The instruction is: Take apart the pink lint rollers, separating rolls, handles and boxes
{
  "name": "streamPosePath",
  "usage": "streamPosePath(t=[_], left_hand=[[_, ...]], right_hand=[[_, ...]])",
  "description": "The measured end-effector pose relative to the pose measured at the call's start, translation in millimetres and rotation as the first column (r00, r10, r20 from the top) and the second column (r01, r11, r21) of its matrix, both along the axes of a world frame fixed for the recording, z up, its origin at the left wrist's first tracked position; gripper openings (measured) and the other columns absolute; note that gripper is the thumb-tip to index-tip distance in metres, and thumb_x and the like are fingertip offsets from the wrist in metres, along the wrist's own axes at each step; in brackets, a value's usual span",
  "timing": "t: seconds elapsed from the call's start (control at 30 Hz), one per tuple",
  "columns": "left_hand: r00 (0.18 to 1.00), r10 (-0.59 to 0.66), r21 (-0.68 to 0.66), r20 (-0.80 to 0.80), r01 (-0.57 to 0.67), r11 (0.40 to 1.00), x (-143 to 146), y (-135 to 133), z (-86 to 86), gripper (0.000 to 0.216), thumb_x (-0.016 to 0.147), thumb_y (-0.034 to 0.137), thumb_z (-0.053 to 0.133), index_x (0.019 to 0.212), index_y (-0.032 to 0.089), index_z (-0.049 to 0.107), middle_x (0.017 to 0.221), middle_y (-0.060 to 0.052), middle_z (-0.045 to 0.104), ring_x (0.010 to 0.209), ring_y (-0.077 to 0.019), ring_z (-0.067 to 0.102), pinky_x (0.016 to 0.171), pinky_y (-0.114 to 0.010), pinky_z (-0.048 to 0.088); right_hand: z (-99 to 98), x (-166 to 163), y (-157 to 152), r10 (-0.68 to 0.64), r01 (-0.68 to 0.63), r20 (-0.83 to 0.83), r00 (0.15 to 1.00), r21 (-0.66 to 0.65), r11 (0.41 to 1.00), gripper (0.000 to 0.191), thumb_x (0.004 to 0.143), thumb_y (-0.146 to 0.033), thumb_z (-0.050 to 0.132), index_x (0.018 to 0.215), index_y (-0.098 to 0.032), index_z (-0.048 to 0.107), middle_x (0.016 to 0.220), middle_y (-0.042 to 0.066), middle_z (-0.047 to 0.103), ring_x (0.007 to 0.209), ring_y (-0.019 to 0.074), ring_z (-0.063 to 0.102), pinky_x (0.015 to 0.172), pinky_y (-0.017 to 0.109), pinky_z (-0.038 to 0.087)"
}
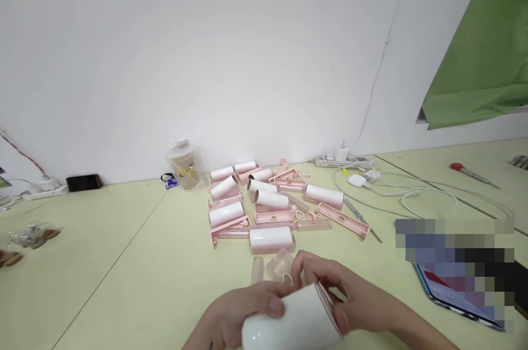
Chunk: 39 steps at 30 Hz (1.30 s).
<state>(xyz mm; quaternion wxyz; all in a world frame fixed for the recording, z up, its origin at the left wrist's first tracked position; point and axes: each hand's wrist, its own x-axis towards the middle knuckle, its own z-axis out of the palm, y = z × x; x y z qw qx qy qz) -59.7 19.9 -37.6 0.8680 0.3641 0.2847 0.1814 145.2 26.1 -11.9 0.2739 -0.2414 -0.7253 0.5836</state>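
A glossy white cylinder [295, 320] with a pink-edged right end lies tilted in front of me at the bottom of the view. My left hand [247, 306] grips its left part, thumb on top. At the cylinder's right end is my right hand [334, 289], its fingers bent around the pink rim and thumb against the edge. The fingers hide part of that end. Just beyond my hands are a clear pinkish plastic piece [281, 263] and a short clear tube [257, 269]. Farther back, white rolls [270, 239] lie among pink plastic trays [344, 219].
A bagged cup [185, 168] stands by the wall, with a dark phone [83, 182] farther left. White cables [412, 193] run from a power strip [325, 162]. A craft knife [363, 220] lies right of the parts; another phone [457, 300] is near right.
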Motion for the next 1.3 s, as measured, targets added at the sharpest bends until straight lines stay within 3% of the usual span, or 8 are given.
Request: streamPosePath(t=[0.13,0.3,0.47,0.63,0.7,0.8,1.07,1.3], left_hand=[[0.998,-0.048,-0.014,0.044,0.049,0.999,-4.6,1.2,7.1,0.058,0.059,0.049,0.062,0.106,0.016,0.049,0.080,-0.007,0.062,0.059,-0.0177,0.060,0.053,-0.026,0.044],[0.989,0.124,0.221,-0.076,-0.104,0.970,-7.8,5.1,28.5,0.055,0.069,0.048,0.057,0.112,0.017,0.045,0.082,-0.007,0.059,0.066,-0.0206,0.061,0.053,-0.030,0.048],[0.976,0.152,0.392,-0.153,-0.081,0.916,-5.9,15.9,40.5,0.066,0.064,0.038,0.070,0.121,0.027,0.038,0.098,-0.006,0.057,0.064,-0.0179,0.062,0.051,-0.026,0.048],[0.985,0.121,0.324,-0.125,-0.074,0.943,-9.4,33.6,38.5,0.066,0.071,0.028,0.063,0.128,0.029,0.030,0.086,-0.003,0.059,0.058,-0.0170,0.063,0.043,-0.021,0.045],[0.987,0.120,0.297,-0.103,-0.084,0.951,-13.0,37.8,36.6,0.066,0.071,0.028,0.061,0.129,0.027,0.029,0.083,-0.003,0.060,0.055,-0.0165,0.062,0.042,-0.022,0.046],[0.988,0.116,0.282,-0.097,-0.085,0.956,-16.7,37.4,33.9,0.067,0.070,0.028,0.061,0.130,0.023,0.030,0.079,-0.003,0.061,0.055,-0.0170,0.062,0.041,-0.022,0.046],[0.987,0.102,0.339,-0.120,-0.056,0.939,-17.4,28.3,33.0,0.048,0.064,0.021,0.068,0.110,0.017,0.057,0.077,-0.002,0.061,0.055,-0.0131,0.059,0.043,-0.018,0.043],[0.989,0.060,0.323,-0.139,-0.012,0.946,-19.8,30.9,30.8,0.047,0.060,0.022,0.072,0.105,0.015,0.060,0.073,-0.002,0.061,0.058,-0.0143,0.059,0.047,-0.021,0.045]], right_hand=[[-6.2,-9.7,-1.9,-0.119,0.096,-0.136,0.984,-0.168,0.981,0.052,0.070,-0.068,0.050,0.062,-0.017,0.044,0.081,0.000,0.042,0.055,0.0072,0.042,0.046,0.020,0.029],[-6.9,-17.9,-1.1,-0.318,0.307,0.017,0.948,-0.313,0.899,0.047,0.071,-0.064,0.053,0.070,-0.018,0.050,0.055,-0.007,0.039,0.039,0.0030,0.024,0.036,0.017,0.011],[-2.2,-27.1,7.7,-0.492,0.477,0.050,0.869,-0.344,0.809,0.045,0.079,-0.061,0.044,0.068,-0.018,0.048,0.040,-0.010,0.032,0.033,0.0027,0.015,0.031,0.015,0.011],[1.7,-18.7,27.9,-0.504,0.519,0.123,0.855,-0.166,0.839,0.043,0.083,-0.058,0.037,0.094,-0.019,0.051,0.052,-0.007,0.045,0.032,0.0054,0.033,0.029,0.016,0.029],[3.4,-12.9,33.7,-0.461,0.461,0.130,0.878,0.026,0.887,0.040,0.079,-0.050,0.050,0.106,-0.020,0.051,0.076,0.000,0.057,0.047,0.0092,0.049,0.038,0.021,0.043],[6.0,-9.0,34.4,-0.445,0.382,0.174,0.878,0.306,0.872,0.042,0.072,-0.031,0.062,0.112,-0.019,0.054,0.099,0.006,0.059,0.074,0.0160,0.057,0.059,0.027,0.050],[8.3,-16.6,19.4,-0.414,0.241,0.263,0.871,0.506,0.828,0.021,0.065,-0.004,0.046,0.074,-0.018,0.059,0.072,0.000,0.059,0.068,0.0155,0.053,0.061,0.025,0.043],[6.9,-12.3,20.2,-0.383,0.193,0.234,0.894,0.570,0.799,0.023,0.067,-0.001,0.044,0.074,-0.018,0.060,0.068,0.000,0.060,0.063,0.0140,0.051,0.058,0.023,0.040]])
